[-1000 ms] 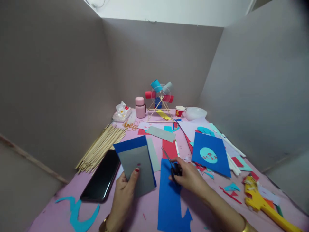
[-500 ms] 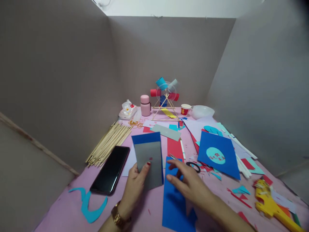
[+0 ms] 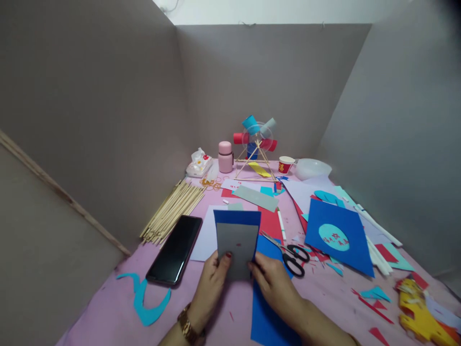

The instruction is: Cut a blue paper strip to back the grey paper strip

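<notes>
Upright over the table, a grey paper piece (image 3: 236, 238) with a small reddish mark lies against a blue paper sheet (image 3: 236, 217), whose top and right edges show around it. My left hand (image 3: 211, 286) grips the lower left side of both, thumb on the grey face. On the lower right edge, my right hand (image 3: 277, 286) is closed around the sheets; some of its fingers are hidden behind them. Beneath my right hand, a blue strip of paper (image 3: 264, 317) lies on the table. Black-handled scissors (image 3: 293, 257) rest just beyond that hand.
A phone (image 3: 175, 250) and wooden sticks (image 3: 173, 211) lie left. Behind stand a pink flask (image 3: 225, 158), a stick-framed wheel with paper tubes (image 3: 257, 139), a paper cup (image 3: 285, 165) and a bowl (image 3: 312, 169). Right are a blue sheet (image 3: 324, 216), paper scraps and a yellow glue gun (image 3: 419, 312).
My right hand has come left from above the blue strip and taken hold of the sheets' right edge. The scissors are now uncovered. The view has shifted slightly.
</notes>
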